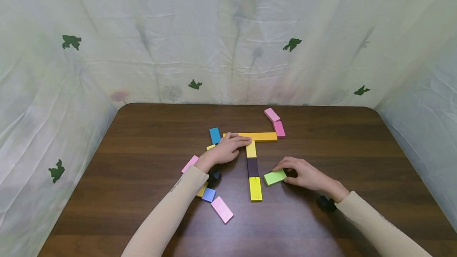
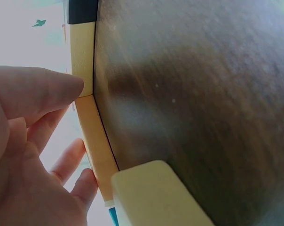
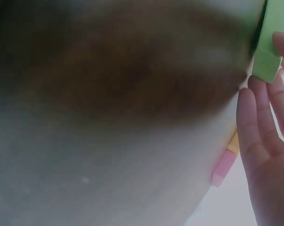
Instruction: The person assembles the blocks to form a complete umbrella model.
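A row of flat blocks runs toward the person: a pale yellow block (image 1: pixel 251 149), a dark block (image 1: pixel 252 167) and a bright yellow block (image 1: pixel 255 189). At its far end an orange block (image 1: pixel 263 137) lies crosswise. My left hand (image 1: pixel 224 150) rests over the crosswise blocks, fingers extended; in the left wrist view its thumb (image 2: pixel 62 91) touches the pale yellow block (image 2: pixel 82 59). Right of the row, my right hand (image 1: pixel 305 173) pinches a light green block (image 1: pixel 274 178) between thumb and fingers, also seen as a green block (image 3: pixel 269 52) in the right wrist view.
Two pink blocks (image 1: pixel 279 129) lie beyond the orange block's right end. On the left, a curved line holds a blue block (image 1: pixel 215 135), a pink block (image 1: pixel 190 163), a light blue block (image 1: pixel 208 194) and a pale pink block (image 1: pixel 222 209). The left forearm covers part of it.
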Demonstrator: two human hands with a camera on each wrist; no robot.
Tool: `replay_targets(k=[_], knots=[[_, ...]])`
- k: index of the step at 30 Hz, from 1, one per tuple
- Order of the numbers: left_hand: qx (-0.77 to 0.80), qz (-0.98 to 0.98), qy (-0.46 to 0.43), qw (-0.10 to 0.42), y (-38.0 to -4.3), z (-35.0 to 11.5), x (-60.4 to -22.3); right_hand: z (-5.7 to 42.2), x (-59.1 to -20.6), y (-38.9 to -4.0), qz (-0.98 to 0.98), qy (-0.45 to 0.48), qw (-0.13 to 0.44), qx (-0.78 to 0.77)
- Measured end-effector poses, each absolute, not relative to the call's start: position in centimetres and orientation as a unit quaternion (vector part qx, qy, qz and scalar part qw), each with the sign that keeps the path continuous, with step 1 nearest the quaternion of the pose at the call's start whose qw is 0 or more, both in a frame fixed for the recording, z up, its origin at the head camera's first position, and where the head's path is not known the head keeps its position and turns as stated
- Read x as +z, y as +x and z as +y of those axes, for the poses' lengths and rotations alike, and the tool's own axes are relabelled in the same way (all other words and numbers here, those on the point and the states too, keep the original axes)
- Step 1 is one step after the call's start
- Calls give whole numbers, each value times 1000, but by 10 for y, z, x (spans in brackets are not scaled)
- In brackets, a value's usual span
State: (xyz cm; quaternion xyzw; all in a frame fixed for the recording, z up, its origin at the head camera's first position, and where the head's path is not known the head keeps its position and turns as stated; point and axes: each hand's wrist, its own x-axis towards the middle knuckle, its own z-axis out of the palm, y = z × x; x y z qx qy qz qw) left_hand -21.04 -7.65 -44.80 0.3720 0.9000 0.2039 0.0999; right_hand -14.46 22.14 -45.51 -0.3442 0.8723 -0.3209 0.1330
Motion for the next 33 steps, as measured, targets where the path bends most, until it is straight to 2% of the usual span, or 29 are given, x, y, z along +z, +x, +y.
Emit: replay_targets(k=[33], knots=[[211,899,370,103,-212,-78,-452,225,-445,-185,892,-267,48,-361]])
